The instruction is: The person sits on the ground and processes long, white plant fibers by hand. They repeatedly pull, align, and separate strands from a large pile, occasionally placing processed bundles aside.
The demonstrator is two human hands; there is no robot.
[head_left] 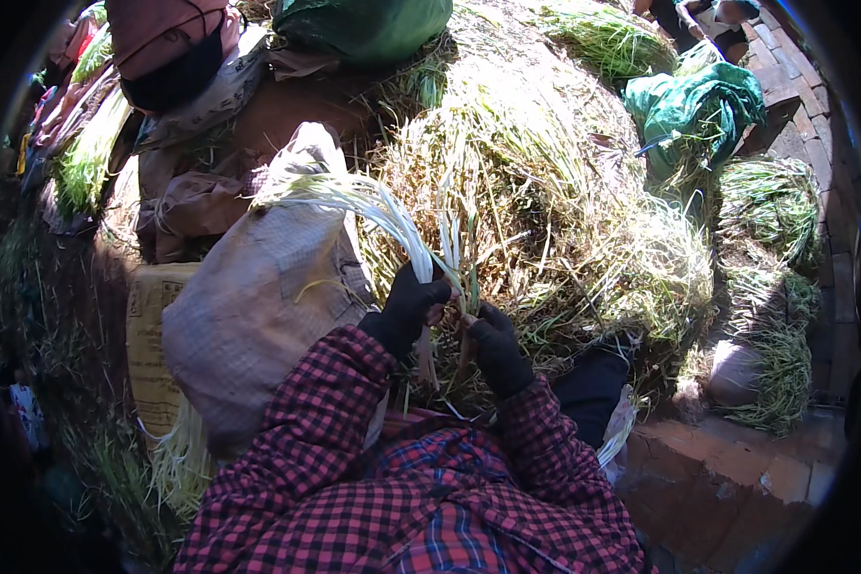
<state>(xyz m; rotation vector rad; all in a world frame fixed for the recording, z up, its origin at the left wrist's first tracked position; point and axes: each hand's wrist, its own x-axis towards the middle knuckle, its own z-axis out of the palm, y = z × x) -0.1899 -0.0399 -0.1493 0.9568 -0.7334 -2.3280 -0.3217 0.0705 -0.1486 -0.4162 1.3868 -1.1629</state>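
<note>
From here I see the left hand curled firmly round a bundle of pale stalks, which arches up and leftward from its fingers. Close beside, the right hand pinches thin stems between thumb and fingers. Both wrists turn inward. Dark gloves in shadow hide most finger joints from me. Left of the fingers a bulging sack crowds my room; beyond them a straw heap washes out in glare; well rightward runs a brick ledge.
</note>
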